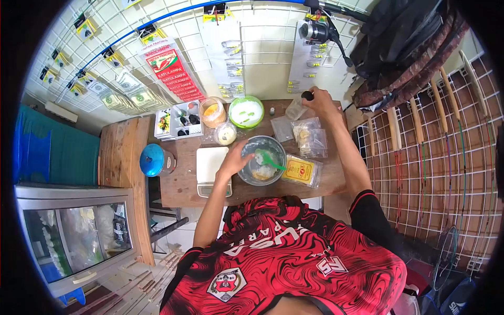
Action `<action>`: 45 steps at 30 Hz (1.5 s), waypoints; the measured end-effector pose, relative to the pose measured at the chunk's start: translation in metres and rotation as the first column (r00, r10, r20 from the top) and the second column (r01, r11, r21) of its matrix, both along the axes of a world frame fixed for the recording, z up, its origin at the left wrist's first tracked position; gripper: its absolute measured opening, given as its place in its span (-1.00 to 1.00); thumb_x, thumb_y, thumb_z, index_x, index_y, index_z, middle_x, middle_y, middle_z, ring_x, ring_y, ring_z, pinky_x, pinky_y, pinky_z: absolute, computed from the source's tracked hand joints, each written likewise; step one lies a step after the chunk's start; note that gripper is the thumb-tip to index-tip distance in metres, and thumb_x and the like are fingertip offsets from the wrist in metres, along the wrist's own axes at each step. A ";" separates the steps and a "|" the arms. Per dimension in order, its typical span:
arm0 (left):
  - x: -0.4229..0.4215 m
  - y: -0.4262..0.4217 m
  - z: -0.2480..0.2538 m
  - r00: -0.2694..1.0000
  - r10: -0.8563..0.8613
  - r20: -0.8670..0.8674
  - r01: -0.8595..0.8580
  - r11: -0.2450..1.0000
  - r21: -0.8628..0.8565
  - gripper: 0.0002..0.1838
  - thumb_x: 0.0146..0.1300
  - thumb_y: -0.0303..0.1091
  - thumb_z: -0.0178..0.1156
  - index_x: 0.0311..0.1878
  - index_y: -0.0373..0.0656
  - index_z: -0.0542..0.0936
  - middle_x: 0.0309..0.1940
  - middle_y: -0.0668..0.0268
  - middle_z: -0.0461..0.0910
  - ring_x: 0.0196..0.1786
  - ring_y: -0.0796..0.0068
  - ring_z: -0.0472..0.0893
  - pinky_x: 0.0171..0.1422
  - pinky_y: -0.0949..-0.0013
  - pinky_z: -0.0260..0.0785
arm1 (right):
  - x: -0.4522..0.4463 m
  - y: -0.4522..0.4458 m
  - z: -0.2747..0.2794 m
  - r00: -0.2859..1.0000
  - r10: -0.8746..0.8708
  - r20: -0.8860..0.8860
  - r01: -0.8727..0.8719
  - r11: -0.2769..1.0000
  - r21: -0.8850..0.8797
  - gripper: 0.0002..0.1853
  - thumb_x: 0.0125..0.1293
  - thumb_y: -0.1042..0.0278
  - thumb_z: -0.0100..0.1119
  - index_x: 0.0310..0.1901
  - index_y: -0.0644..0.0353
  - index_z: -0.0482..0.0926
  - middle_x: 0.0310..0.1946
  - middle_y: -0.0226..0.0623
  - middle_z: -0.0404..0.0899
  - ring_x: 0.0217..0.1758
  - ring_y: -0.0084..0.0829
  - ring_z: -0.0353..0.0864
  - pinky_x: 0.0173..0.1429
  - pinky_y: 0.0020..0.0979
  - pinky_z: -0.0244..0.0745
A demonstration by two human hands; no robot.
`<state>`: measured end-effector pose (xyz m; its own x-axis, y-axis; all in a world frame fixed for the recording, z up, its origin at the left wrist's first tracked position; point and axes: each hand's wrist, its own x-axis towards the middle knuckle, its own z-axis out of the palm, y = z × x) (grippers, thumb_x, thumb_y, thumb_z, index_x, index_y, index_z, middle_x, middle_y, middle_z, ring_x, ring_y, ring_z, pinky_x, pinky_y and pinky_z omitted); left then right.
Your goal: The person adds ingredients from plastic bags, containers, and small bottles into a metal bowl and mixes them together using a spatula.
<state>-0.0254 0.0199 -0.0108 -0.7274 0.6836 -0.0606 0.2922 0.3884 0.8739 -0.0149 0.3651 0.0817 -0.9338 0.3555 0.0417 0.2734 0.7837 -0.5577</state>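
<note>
My left hand [235, 159] grips the left rim of a grey bowl [283, 157], its fingers curled over the edge. Inside the bowl lie pale powder and a yellowish lump, along with a green plastic spoon [269, 159] whose handle leans on the right rim. At the back right of the table, my right hand [318, 102] is closed around the dark top of a clear container [295, 111]. Whether that top is a lid or a separate piece, I cannot tell. Close by are clear plastic packets [311, 139] and a yellow-labelled packet [300, 170].
A white kitchen scale [211, 160] stands left of the bowl. Behind are a green bowl of white powder [245, 112], a tub of orange powder [212, 111], a small tub [226, 134] and a divided white box [179, 122]. A blue-lidded pot [153, 160] sits at the left.
</note>
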 end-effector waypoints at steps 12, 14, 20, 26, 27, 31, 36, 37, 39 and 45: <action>0.001 -0.025 -0.055 0.988 0.150 0.046 -0.135 0.961 -0.239 -0.61 0.06 -0.47 0.18 0.01 -0.22 0.44 -0.36 0.03 0.57 -0.24 0.04 0.57 -0.12 0.15 0.40 | -0.041 0.018 -0.076 0.989 -0.148 0.007 0.147 0.988 0.055 -0.54 0.01 0.14 0.21 -0.14 0.34 0.48 -0.26 0.12 0.56 -0.14 0.03 0.55 -0.04 -0.16 0.47; 0.004 -0.026 -0.058 0.988 0.146 0.053 -0.131 0.968 -0.216 -0.61 0.04 -0.47 0.19 0.00 -0.17 0.45 -0.39 0.08 0.56 -0.27 0.10 0.56 -0.17 0.19 0.39 | -0.044 0.017 -0.079 0.986 -0.163 0.020 0.160 0.983 0.088 -0.55 0.03 0.15 0.20 -0.14 0.34 0.48 -0.25 0.12 0.56 -0.14 0.03 0.55 -0.05 -0.15 0.47; 0.005 -0.037 -0.069 0.974 0.113 0.196 -0.069 0.974 -0.217 -0.51 0.01 -0.48 0.22 0.09 -0.16 0.40 -0.48 0.15 0.50 -0.36 0.18 0.53 -0.24 0.26 0.38 | -0.031 -0.020 -0.063 0.982 -0.187 -0.027 0.189 0.959 0.212 -0.59 0.11 0.18 0.15 -0.07 0.28 0.43 -0.22 0.10 0.54 -0.14 0.03 0.54 -0.05 -0.11 0.45; 0.013 -0.047 -0.076 0.943 0.113 0.312 -0.072 0.988 -0.140 -0.41 0.03 -0.48 0.22 0.19 -0.14 0.32 -0.49 0.17 0.50 -0.38 0.25 0.54 -0.26 0.26 0.38 | -0.041 -0.067 -0.077 0.998 0.031 0.050 -0.028 0.998 -0.056 -0.56 0.12 0.23 0.13 0.03 0.18 0.39 -0.21 0.02 0.55 -0.16 0.04 0.55 -0.03 -0.07 0.43; 0.013 -0.048 -0.072 0.943 0.112 0.313 -0.070 0.987 -0.144 -0.41 0.03 -0.48 0.22 0.19 -0.14 0.32 -0.49 0.17 0.50 -0.38 0.25 0.54 -0.26 0.26 0.38 | -0.046 -0.071 -0.081 0.987 0.050 0.149 -0.032 0.992 -0.123 -0.56 0.11 0.23 0.14 0.04 0.16 0.39 -0.21 0.00 0.56 -0.17 0.04 0.55 -0.03 -0.07 0.43; 0.017 -0.047 -0.066 0.893 0.125 0.432 -0.057 0.984 -0.169 -0.43 0.06 -0.45 0.24 0.18 -0.16 0.32 -0.50 0.19 0.49 -0.40 0.31 0.53 -0.29 0.29 0.38 | -0.072 -0.069 -0.151 0.990 0.036 0.138 -0.038 0.999 0.008 -0.55 0.11 0.26 0.15 0.05 0.20 0.42 -0.21 0.05 0.55 -0.10 -0.01 0.53 -0.02 -0.09 0.42; 0.023 -0.055 -0.067 0.945 0.103 0.309 -0.061 0.988 -0.144 -0.46 0.09 -0.42 0.23 0.17 -0.17 0.34 -0.44 0.19 0.50 -0.36 0.33 0.52 -0.24 0.32 0.38 | -0.083 -0.059 -0.194 0.975 0.084 0.207 -0.107 0.989 0.102 -0.54 0.10 0.28 0.13 0.07 0.18 0.41 -0.11 0.04 0.51 -0.09 0.03 0.51 0.04 -0.07 0.41; 0.023 -0.056 -0.067 0.943 0.111 0.313 -0.068 0.987 -0.144 -0.46 0.09 -0.42 0.23 0.17 -0.17 0.34 -0.44 0.19 0.50 -0.36 0.33 0.52 -0.24 0.32 0.38 | -0.083 -0.061 -0.193 0.973 0.092 0.212 -0.116 0.988 0.101 -0.54 0.10 0.28 0.13 0.07 0.18 0.41 -0.11 0.04 0.51 -0.09 0.03 0.51 0.04 -0.07 0.41; 0.022 -0.056 -0.065 0.931 0.150 0.334 -0.112 0.985 -0.132 -0.50 0.10 -0.40 0.23 0.14 -0.20 0.37 -0.39 0.18 0.51 -0.33 0.33 0.52 -0.21 0.33 0.38 | -0.078 -0.060 -0.190 0.970 0.062 0.235 -0.092 0.988 0.123 -0.58 0.09 0.32 0.12 0.04 0.18 0.44 -0.17 0.02 0.54 -0.11 0.01 0.53 0.00 -0.06 0.42; 0.009 -0.040 -0.032 0.954 0.282 0.104 -0.283 0.959 -0.014 -0.55 0.11 -0.42 0.23 0.10 -0.22 0.41 -0.26 0.15 0.51 -0.25 0.34 0.53 -0.16 0.38 0.40 | -0.045 -0.068 -0.120 0.994 0.089 0.067 -0.080 0.988 -0.133 -0.71 0.06 0.33 0.22 -0.16 0.23 0.56 -0.43 -0.12 0.59 -0.34 -0.21 0.59 -0.21 -0.24 0.47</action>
<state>-0.0168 -0.0197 -0.0427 -0.8806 0.4512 -0.1449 0.0787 0.4408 0.8942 -0.0597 0.2966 -0.0382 -0.9595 0.2732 -0.0687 0.2529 0.7278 -0.6374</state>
